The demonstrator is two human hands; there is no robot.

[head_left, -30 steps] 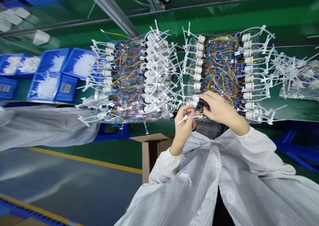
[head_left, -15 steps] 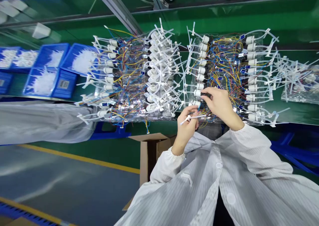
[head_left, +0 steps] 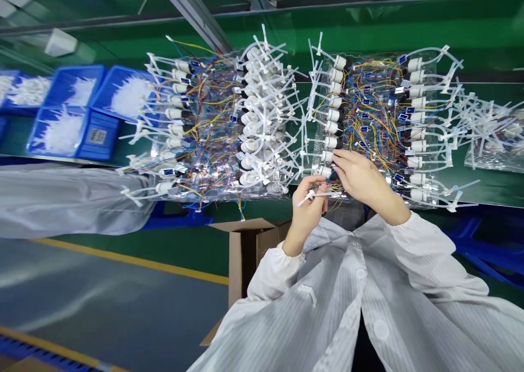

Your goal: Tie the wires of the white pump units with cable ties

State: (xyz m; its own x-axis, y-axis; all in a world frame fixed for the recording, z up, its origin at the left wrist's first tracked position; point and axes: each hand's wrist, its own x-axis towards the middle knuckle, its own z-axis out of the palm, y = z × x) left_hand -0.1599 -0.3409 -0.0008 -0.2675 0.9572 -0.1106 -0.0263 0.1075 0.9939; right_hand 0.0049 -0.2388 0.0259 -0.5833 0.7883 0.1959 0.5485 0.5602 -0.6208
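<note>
My left hand (head_left: 307, 207) is closed at the near end of the right-hand pack, its fingers around a part with a thin white tube and fitting (head_left: 313, 195) sticking out. Most of that part is hidden by the fingers. My right hand (head_left: 364, 179) is closed, with thumb and fingertips at the dark end of a white-and-black cylinder (head_left: 327, 157) low in the pack's left row. Just below it, another white cylinder (head_left: 325, 172) lies near both hands. Coloured wires (head_left: 368, 110) run between the pack's two rows of cylinders, over clear plastic.
A second pack (head_left: 216, 120) of wired cylinders with white tubes lies to the left. Blue bins (head_left: 102, 134) of white pieces stand beyond it. A clear bag (head_left: 491, 156) with tubed parts lies at right. An open cardboard box (head_left: 236, 268) stands below the bench edge.
My right hand has shifted slightly down and right, and its fingers cover more of the cylinder's dark end. My left hand stays almost in place. The view has moved a little.
</note>
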